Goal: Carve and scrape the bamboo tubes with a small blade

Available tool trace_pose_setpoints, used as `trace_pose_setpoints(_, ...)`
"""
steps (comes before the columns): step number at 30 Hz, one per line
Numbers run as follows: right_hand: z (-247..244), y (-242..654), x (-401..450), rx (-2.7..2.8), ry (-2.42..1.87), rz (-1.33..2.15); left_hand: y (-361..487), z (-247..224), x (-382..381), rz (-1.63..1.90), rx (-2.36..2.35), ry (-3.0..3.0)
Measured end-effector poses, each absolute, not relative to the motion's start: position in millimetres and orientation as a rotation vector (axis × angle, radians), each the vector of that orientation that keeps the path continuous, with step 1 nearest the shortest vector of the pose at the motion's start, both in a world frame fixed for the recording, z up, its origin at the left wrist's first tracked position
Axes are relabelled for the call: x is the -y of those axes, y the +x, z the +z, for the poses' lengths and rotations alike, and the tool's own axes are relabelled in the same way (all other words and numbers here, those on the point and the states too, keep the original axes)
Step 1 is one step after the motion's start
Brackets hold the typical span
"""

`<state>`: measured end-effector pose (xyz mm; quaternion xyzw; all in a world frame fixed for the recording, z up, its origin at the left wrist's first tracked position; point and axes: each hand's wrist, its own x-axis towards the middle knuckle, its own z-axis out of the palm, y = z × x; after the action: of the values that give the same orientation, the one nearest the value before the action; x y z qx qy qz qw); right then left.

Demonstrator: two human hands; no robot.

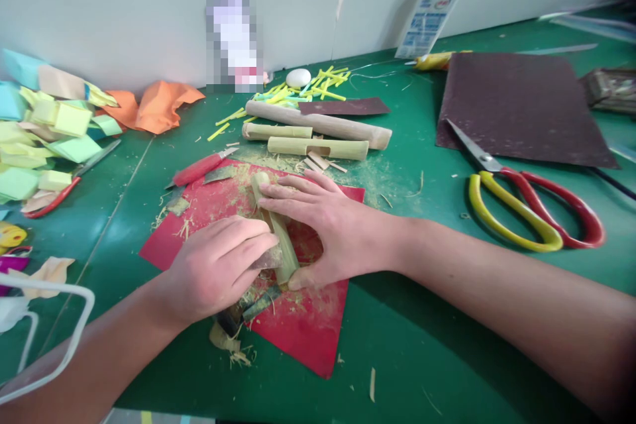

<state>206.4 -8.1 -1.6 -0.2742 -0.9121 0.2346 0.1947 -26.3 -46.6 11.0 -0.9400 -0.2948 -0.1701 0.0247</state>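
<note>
A short pale-green bamboo tube (285,253) lies aslant on a dusty red sheet (313,338). My right hand (325,218) steadies it, fingers across its far part and thumb against the near end. In the curled fingers of my left hand (218,265) is a small grey-brown piece of sandpaper (271,257), touching the tube's left side. Part of that piece is hidden by the fingers. Behind my hands, two cut bamboo tubes (342,148) lie beside a longer greyish stick (338,124). A red-handled knife (203,167) rests at the sheet's upper left edge.
Red-and-yellow scissors (534,205) lie open at right, partly on a dark brown sandpaper sheet (517,106). Folded paper pieces (44,126) and orange paper (159,106) are at left. Yellow-green strips (322,83) and a white oval object (298,77) sit near the wall.
</note>
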Motion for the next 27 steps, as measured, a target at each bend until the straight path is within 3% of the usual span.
trace_pose_setpoints(27,0.1,204.2,9.6,2.563,-0.766,0.693,-27.9,12.3,34.9,-0.555,0.687,-2.845)
